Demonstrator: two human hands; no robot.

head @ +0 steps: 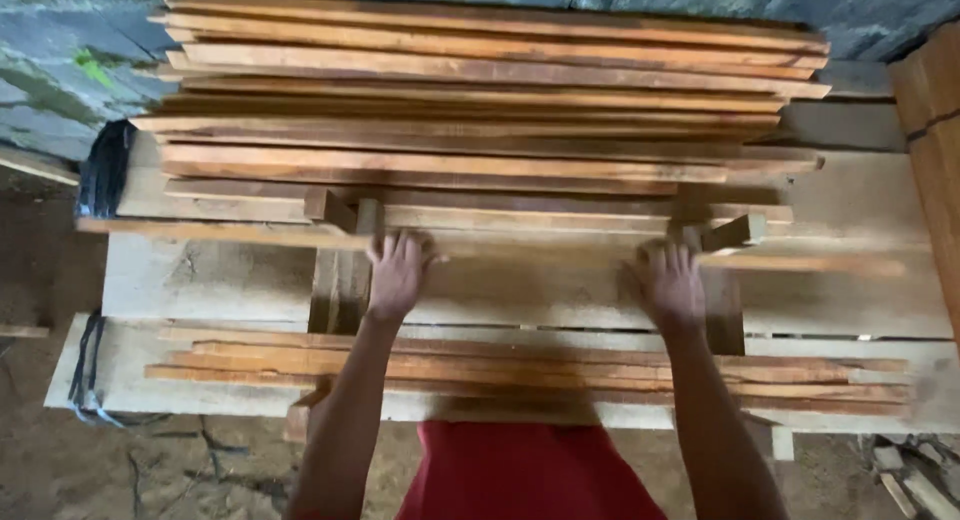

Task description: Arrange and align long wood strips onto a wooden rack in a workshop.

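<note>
Wooden slat (500, 242) lies across the workbench (200, 280), below the slat stack (480, 100). Left hand (397, 275) and right hand (668, 285) both grip it, fingers curled over.

One view only: the camera is sitting on my head, looking steeply down and forward over my outstretched arms. It is framing the workbench (200, 280) close in, taking in the stacked wooden strips (480, 90) against the stone wall (60, 70) at top, and dirt floor (60, 480) along the bottom.
</note>
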